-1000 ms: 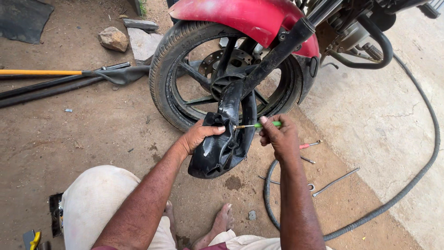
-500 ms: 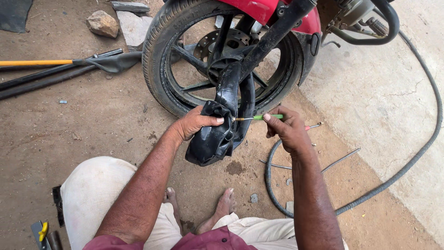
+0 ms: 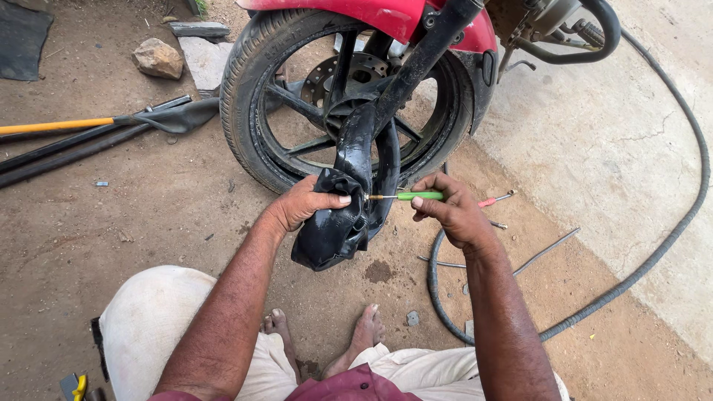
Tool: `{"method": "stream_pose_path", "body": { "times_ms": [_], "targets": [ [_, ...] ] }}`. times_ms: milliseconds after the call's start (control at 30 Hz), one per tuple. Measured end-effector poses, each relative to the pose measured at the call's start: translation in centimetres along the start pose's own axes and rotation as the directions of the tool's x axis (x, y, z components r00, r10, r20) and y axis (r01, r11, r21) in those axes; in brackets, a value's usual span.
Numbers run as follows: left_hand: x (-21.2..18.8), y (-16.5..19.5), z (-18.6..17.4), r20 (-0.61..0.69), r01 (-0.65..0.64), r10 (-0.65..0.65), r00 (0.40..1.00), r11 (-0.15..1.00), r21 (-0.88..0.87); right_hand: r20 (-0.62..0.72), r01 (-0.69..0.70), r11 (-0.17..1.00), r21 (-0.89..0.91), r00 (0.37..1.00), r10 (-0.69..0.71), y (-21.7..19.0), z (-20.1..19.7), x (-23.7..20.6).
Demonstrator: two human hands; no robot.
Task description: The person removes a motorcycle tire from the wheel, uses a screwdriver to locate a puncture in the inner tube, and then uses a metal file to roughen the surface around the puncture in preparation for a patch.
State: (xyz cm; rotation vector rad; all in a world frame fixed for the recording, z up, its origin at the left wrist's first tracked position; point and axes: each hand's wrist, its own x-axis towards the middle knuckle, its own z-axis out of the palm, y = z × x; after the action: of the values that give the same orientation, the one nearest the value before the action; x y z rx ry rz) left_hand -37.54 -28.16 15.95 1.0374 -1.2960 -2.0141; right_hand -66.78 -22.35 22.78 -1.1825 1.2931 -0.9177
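Observation:
A black rubber inner tube (image 3: 349, 200) hangs folded in front of a motorcycle wheel (image 3: 297, 111) with a black tyre and red mudguard (image 3: 371, 15). My left hand (image 3: 304, 204) grips the bunched lower part of the tube, thumb pressed on it. My right hand (image 3: 445, 212) holds a thin tool with a green handle (image 3: 418, 196); its metal tip touches the tube just beside my left thumb.
A black hose (image 3: 668, 230) curves across the concrete at right. A red-handled tool (image 3: 494, 200) and metal rods (image 3: 546, 249) lie on the dirt behind my right hand. Long bars and a yellow-handled tool (image 3: 59, 126) lie at left, near a stone (image 3: 157, 58). My bare feet (image 3: 364, 334) are below.
The view has shifted lower and closer to the wheel. Both hands keep their hold; the tool tip stays against the tube.

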Motion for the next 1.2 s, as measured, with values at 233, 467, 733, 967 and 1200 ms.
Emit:
{"method": "stream_pose_path", "body": {
  "times_ms": [233, 467, 733, 967, 1200],
  "targets": [
    [0.0, -1.3, -0.4, 0.041, 0.024, -0.021, 0.999, 0.996, -0.083, -0.001, 0.084, 0.993, -0.079, 0.996, -0.084, 0.7, -0.1, -0.2],
    [0.6, -0.8, -1.6, 0.094, -0.259, 0.264, 0.960, 0.964, -0.061, -0.175, -0.006, 0.946, -0.324, 0.983, -0.053, 1.8, 0.6, 1.2],
    [0.4, -1.0, -1.8, 0.141, -0.210, 0.214, 0.967, 0.977, -0.037, -0.093, 0.007, 0.995, -0.097, 0.996, -0.016, 3.9, -0.3, 1.4],
    [-1.5, 1.0, -0.9, 0.122, -0.101, 0.108, 0.987, 0.993, -0.061, -0.109, -0.083, 0.988, -0.133, 0.992, 0.069, 5.0, -0.6, 1.3],
    [-1.3, 1.2, -1.0, 0.067, -0.090, 0.088, 0.994, 0.996, 0.021, -0.068, 0.034, 0.999, 0.035, 0.997, -0.031, 4.7, 0.0, 0.8]
  ]
}}
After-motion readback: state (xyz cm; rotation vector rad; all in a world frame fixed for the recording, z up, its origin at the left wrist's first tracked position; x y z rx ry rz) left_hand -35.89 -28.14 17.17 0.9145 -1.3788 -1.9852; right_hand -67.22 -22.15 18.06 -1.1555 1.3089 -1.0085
